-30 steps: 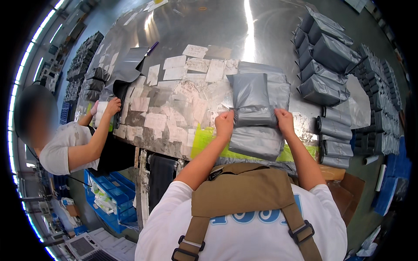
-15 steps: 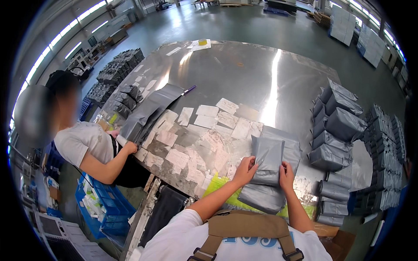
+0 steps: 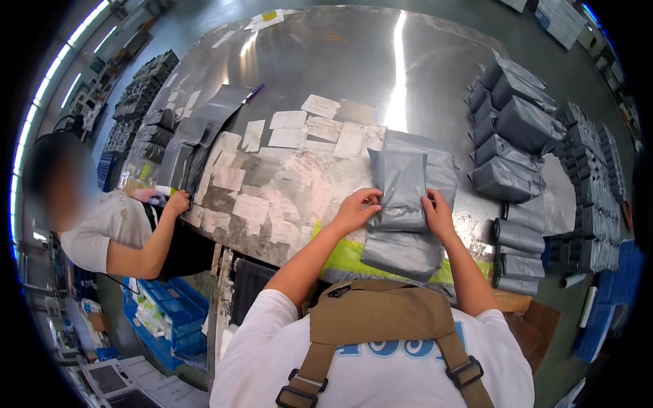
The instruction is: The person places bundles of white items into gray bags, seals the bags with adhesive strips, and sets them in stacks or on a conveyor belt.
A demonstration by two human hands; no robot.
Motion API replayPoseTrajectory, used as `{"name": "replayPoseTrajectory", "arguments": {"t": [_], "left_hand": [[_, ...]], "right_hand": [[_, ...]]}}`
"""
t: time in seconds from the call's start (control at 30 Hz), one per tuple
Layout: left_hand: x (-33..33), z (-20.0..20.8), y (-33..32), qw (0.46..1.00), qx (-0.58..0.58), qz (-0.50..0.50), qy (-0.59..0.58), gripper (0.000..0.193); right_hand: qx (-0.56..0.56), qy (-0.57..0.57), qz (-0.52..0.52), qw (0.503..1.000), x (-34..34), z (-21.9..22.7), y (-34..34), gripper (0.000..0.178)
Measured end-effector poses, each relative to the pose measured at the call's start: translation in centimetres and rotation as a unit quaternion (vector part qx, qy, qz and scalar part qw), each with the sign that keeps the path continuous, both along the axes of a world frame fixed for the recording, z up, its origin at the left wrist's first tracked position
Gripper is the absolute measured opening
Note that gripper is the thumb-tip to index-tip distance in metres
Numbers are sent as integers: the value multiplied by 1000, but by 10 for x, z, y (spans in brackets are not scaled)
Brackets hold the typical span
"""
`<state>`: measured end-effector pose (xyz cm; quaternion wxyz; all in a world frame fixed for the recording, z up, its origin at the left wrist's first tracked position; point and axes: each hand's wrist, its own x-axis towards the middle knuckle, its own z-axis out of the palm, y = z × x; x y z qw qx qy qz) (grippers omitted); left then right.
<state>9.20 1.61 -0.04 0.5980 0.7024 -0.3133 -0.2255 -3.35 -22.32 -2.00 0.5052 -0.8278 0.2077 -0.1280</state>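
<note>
A grey plastic mailing bag [image 3: 399, 180] lies on the metal table before me, on top of more flat grey bags [image 3: 403, 254]. At its left edge my left hand [image 3: 358, 209] is closed, thumb and fingers pinching the plastic. On the opposite edge my right hand [image 3: 437, 207] grips the bag with bent fingers. The top bag looks smooth and slightly puffed, its upper corners pointing away from me. Yellow-green tape or sheet [image 3: 340, 256] shows beneath the lower bags.
Filled grey parcels [image 3: 507, 136] are piled at the table's right, with rolled grey bags [image 3: 520, 248] nearer me. White paper labels [image 3: 288, 138] cover the table's middle. On the left, a co-worker [image 3: 129, 228] handles grey sheeting [image 3: 197, 132] beside a blue crate [image 3: 180, 319].
My view has tilted downward, so the table sits higher in the picture. Both hands stay at the bag's two edges. The co-worker's hands remain beside the grey sheeting.
</note>
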Motion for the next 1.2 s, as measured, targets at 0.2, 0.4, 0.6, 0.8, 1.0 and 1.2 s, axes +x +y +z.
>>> {"name": "replayPoseTrajectory", "arguments": {"t": [0.2, 0.4, 0.6, 0.8, 1.0, 1.2], "left_hand": [[3, 26, 1, 950, -10, -38, -311, 20], [8, 24, -5, 934, -25, -50, -353, 14], [0, -4, -21, 998, 7, 51, -26, 12], [-21, -52, -25, 975, 49, 219, 2, 16], [-13, -78, -47, 968, -19, 238, -75, 32], [-16, 57, -54, 995, -16, 92, 39, 54]], "right_hand": [[-25, 8, 0, 1000, 1, -1, 1, 36], [-43, -1, 2, 999, 1, 3, 2, 35], [-22, 29, 23, 999, 1, 11, -5, 33], [-34, 27, 14, 999, 5, 9, 3, 35], [171, 30, -16, 985, 6, 12, 32, 57], [575, -173, -66, 797, -14, 58, 18, 65]]}}
